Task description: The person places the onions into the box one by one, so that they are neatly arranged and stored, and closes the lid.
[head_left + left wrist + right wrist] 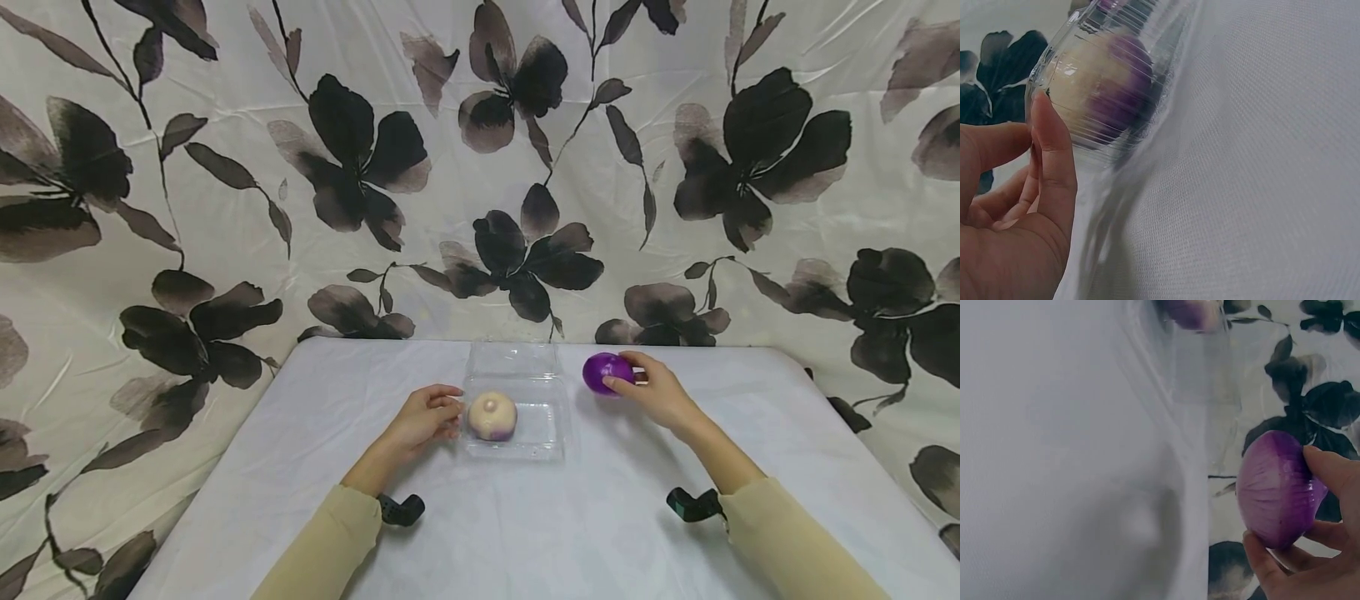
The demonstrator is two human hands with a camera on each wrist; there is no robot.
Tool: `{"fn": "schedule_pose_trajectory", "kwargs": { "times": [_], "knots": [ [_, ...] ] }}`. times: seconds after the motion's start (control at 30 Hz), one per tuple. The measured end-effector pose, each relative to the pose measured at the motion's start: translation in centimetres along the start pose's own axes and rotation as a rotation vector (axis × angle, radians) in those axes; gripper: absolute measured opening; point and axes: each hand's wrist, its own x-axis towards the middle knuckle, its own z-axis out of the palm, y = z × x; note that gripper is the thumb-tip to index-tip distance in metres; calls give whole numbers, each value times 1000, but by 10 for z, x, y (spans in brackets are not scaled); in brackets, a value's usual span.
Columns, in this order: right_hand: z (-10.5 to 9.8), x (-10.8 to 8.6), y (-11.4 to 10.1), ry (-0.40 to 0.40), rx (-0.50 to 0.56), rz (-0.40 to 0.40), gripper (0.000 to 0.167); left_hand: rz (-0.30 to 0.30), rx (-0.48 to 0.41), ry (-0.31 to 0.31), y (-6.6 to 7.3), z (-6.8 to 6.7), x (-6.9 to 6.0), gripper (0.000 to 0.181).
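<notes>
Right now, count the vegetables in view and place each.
2: the turnip sits in the left half of the box; the onion is in the right fingers.

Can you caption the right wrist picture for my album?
A right hand holds a shiny rounded purple onion apart from a clear plastic box.

The left hand [422, 423] is held at the left edge of the clear container [540, 448], the thumb and fingers pinched on its rim. Right of the container, the right hand [662, 393] is held apart from it, fingers and thumb bent in a grip. Both forearms [727, 458] are stretched forward from the container's near side, angled inward.
</notes>
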Motion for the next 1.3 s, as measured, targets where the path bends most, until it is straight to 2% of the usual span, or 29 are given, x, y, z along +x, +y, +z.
{"fn": "schedule_pose_trajectory", "kwargs": {
  "times": [0.27,0.63,1.0,1.3],
  "knots": [
    [9,-6,-10,-24,18,-5,69,-7,11,9,3,1,-2,39],
    [20,-12,-20,-44,64,-72,64,-13,14,11,4,1,-3,39],
    [32,-12,-30,-80,84,-56,67,-6,13,5,1,0,-1,39],
    [42,-9,-38,-77,70,-90,68,-4,21,7,1,0,0,38]
  ]
}}
